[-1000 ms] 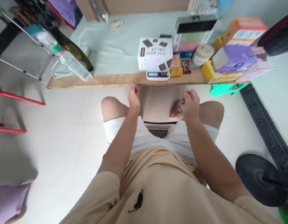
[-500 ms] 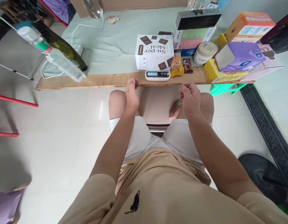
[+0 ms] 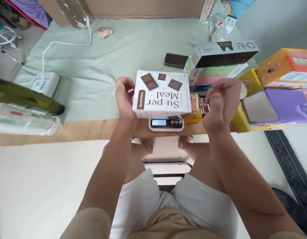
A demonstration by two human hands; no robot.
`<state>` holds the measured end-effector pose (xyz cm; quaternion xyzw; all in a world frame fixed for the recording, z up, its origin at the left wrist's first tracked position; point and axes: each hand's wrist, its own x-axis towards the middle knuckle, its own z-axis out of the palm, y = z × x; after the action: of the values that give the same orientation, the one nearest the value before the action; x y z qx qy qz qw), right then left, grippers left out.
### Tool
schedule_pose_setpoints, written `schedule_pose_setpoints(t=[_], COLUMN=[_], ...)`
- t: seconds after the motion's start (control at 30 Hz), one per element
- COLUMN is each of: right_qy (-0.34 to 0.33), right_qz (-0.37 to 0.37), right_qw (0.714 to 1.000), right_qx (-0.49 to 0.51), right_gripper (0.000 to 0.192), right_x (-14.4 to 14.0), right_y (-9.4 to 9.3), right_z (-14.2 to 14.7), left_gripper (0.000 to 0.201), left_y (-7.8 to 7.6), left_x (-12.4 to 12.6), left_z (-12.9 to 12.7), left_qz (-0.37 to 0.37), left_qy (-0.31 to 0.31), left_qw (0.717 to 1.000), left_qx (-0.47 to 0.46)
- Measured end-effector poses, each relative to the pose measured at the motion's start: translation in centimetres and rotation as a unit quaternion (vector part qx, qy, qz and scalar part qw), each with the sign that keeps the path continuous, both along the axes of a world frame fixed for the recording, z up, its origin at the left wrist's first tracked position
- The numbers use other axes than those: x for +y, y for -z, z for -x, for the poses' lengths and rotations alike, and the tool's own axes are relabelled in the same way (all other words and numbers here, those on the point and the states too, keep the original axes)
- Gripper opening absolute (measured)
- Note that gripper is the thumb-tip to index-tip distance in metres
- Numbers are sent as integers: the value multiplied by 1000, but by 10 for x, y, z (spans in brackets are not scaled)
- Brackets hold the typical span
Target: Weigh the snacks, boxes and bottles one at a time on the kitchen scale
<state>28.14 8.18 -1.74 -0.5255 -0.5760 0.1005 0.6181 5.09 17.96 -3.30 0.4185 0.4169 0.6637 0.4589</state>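
Note:
A white box with chocolate pieces printed on it and the words "Super Meal" (image 3: 163, 94) lies on a small white kitchen scale (image 3: 166, 128) at the table's front edge. The scale's lit display seems to read 225. My left hand (image 3: 125, 98) is at the box's left side, fingers loosely curved and apart; whether it touches the box I cannot tell. My right hand (image 3: 223, 104), slightly blurred, hovers right of the box with bent fingers and nothing visible in it. Below and beside it are a yellow snack pack (image 3: 195, 111) and a brown cocoa packet (image 3: 204, 105).
A black phone (image 3: 176, 60) lies behind the box. Stacked cartons (image 3: 225, 54), a purple pack (image 3: 287, 103) and an orange box (image 3: 285, 68) stand right. Left are a green bottle (image 3: 26, 98), a clear bottle (image 3: 26, 121), and a white power strip (image 3: 46, 84) with its cable.
Both hands have risen from over my knees to the tabletop, one on each side of the box. The view has moved closer to the table. The box still rests on the scale.

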Motion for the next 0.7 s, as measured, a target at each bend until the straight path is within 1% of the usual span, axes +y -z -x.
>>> schedule_pose_setpoints(t=[0.07,0.1,0.17,0.23,0.3,0.37,0.43,0.57,0.63,0.7], right_qy=[19,29,41,46,49,50,49,39,41,40], right_qz=[-36,-54,-78,-102,-109,-96,-63,25,35,38], right_qw=[997,995,992,989,986,986,987,984,981,978], right_qx=[-68,-83,-90,-98,-116,-129,-141,-172,-189,-200], right_gripper=[28,25,21,21,20,18,18,14,12,13], right_x=[8,9,8,6,5,4,1,-6,-8,-9], right_y=[14,21,30,32,28,24,20,17,17,18], right_z=[2,4,10,14,16,15,13,12,13,14], left_gripper=[29,30,35,42,51,60,66,65,65,66], left_y=[11,13,12,8,6,7,8,6,2,0], left_x=[2,-1,-8,-15,-19,-20,-21,-21,-22,-23], left_z=[3,5,10,14,17,20,24,26,24,22], left_qz=[7,10,27,61,96,123,152,216,217,204], left_qy=[26,50,81,87,89,102,114,127,147,172], left_qw=[1000,999,996,994,991,987,981,968,965,964], left_qx=[-5,1,19,33,33,28,27,22,19,20])
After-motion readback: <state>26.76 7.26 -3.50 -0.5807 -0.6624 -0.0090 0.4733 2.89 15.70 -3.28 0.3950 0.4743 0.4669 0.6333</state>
